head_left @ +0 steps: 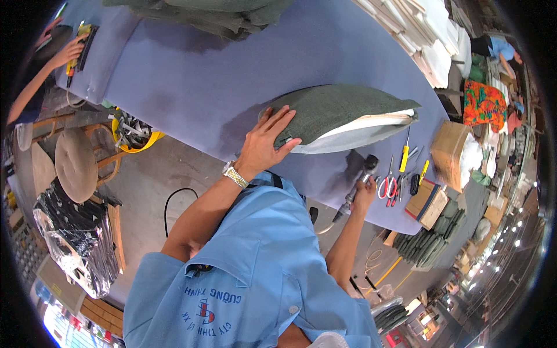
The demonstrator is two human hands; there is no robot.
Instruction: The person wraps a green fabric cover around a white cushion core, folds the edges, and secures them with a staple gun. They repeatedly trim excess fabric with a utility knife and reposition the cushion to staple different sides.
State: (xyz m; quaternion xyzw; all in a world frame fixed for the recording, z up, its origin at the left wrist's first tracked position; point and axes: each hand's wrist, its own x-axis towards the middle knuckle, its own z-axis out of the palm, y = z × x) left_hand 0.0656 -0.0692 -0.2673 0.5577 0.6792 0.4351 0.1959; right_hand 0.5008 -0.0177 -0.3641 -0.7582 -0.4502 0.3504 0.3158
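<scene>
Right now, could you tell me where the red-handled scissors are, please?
In the head view, the red-handled scissors lie on the blue padded table, just right of the right hand gripping a black power tool, beside a yellow-handled screwdriver.

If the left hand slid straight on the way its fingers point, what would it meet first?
The left hand already lies flat on the dark green cushion, fingers pointing along it. Going on, it would likely just run further over the cushion's cover toward its open end, where the white filling shows.

A dark green cushion cover (342, 110) over white foam lies on a purple-blue table (191, 81), near red-handled scissors (387, 187).
</scene>
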